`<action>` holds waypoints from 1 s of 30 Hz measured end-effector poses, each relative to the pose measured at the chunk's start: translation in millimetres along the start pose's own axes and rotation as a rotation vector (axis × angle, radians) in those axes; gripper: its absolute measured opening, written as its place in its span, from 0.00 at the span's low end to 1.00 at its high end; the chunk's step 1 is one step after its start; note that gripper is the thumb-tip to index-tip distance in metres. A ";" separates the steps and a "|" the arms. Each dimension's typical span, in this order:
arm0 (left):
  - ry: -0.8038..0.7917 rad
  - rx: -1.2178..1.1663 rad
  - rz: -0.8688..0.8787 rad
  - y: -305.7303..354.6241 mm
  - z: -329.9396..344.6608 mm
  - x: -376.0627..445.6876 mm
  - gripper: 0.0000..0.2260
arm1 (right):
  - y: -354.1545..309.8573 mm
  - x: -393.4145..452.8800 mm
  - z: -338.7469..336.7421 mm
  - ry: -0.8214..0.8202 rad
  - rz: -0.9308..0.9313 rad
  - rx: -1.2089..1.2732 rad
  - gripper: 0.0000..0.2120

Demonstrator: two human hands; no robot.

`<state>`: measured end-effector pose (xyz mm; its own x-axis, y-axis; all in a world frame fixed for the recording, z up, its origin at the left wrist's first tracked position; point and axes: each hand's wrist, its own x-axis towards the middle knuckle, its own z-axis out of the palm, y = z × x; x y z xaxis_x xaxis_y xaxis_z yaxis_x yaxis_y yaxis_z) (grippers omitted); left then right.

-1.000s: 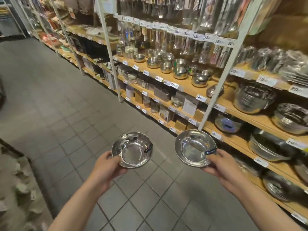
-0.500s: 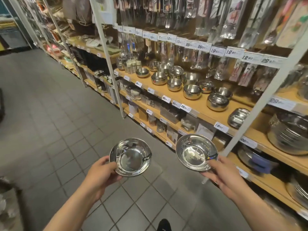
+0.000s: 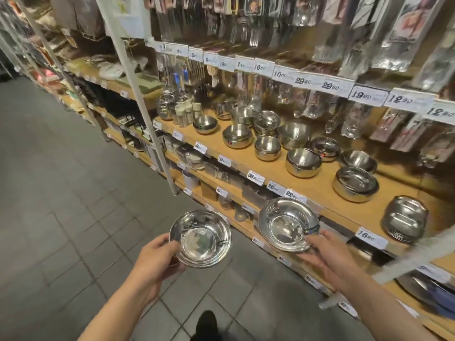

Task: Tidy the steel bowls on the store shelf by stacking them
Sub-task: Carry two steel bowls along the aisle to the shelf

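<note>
before the shelf (image 3: 317, 190), each hand — left hand (image 3: 155, 262), right hand (image 3: 327, 257) — gripping a steel bowl

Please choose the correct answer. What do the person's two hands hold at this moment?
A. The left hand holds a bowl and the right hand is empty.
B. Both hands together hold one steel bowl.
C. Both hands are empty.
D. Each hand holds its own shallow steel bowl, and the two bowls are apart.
D: the left hand holds the left bowl and the right hand holds the right bowl, with bare floor visible between them.
</note>
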<state>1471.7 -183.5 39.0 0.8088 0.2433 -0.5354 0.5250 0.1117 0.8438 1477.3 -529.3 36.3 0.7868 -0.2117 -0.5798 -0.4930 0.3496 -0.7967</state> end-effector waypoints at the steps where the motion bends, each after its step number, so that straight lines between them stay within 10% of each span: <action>1: -0.021 0.017 -0.005 9.0 2.4 21.1 0.12 | -2.5 10.5 6.3 0.026 -0.011 0.010 0.10; 19: -0.361 0.204 -0.051 140.1 91.1 256.6 0.08 | -31.9 126.6 51.5 0.392 -0.054 0.204 0.07; 30: -0.336 0.202 -0.068 197.4 133.2 336.7 0.10 | -71.5 236.7 80.8 0.311 0.010 0.194 0.11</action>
<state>1882.9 -207.9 20.2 0.7945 -0.0908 -0.6005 0.5947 -0.0837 0.7996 1728.8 -530.7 -30.2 0.6174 -0.4644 -0.6349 -0.3969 0.5129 -0.7611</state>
